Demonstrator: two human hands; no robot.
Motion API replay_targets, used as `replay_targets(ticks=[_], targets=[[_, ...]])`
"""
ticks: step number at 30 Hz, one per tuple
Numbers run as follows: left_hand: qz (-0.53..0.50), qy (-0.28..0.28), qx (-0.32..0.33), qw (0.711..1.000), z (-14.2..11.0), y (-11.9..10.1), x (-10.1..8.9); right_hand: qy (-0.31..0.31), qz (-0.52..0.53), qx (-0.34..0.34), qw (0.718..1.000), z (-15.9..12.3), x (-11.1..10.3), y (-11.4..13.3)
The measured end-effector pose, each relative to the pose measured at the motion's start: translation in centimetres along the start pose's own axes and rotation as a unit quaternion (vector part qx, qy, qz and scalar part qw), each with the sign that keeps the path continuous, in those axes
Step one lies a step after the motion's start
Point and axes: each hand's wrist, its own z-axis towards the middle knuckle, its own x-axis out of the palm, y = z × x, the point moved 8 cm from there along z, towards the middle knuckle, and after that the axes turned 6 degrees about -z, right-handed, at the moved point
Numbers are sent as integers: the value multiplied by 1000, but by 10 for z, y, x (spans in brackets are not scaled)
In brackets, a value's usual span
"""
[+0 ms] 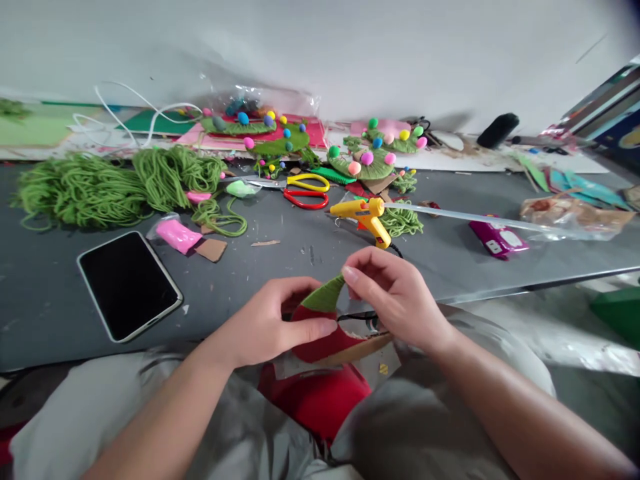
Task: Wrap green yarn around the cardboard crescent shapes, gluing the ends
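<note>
Just past the table's front edge, above my lap, I hold a curved cardboard piece (325, 340), red on its face with bare brown cardboard along the lower edge. One end of it is wrapped in green yarn (324, 297). My left hand (273, 320) grips the piece, thumb pressed on the red part and fingers behind. With thumb and fingertips, my right hand (390, 293) pinches the tip of the green end. A yellow glue gun (364, 215) lies just beyond my right hand, a long clear glue stick (465, 215) sticking out of its back.
A tablet or phone (131, 285) lies at left, below bundles of green yarn (85, 190). Scissors (307, 190) with red and yellow handles rest mid-table. Green pieces with coloured pompoms (367, 163) lie at the back. A purple packet (495, 239) is at right; something red (320, 400) is below my hands.
</note>
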Motion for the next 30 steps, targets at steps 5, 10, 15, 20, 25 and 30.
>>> replay_targets(ticks=[5, 10, 15, 20, 25, 30], targets=[[-26, -58, 11, 998, 1, 1, -16, -11, 19, 0, 1000, 11, -9, -1], [-82, -202, 96, 971, -9, -22, -54, -22, 1, 5, 1000, 22, -14, -8], [-167, -288, 120, 935, -8, -31, -86, 24, -41, 17, 999, 26, -9, -15], [-170, -321, 125, 923, -2, -35, -96, 116, -275, 6, 954, 25, -53, -32], [-167, -319, 150, 921, -1, -29, -86, -91, -331, 30, 939, 45, -147, -54], [-165, -308, 171, 921, 3, -24, -71, -133, -350, 4, 927, 78, -143, -63]])
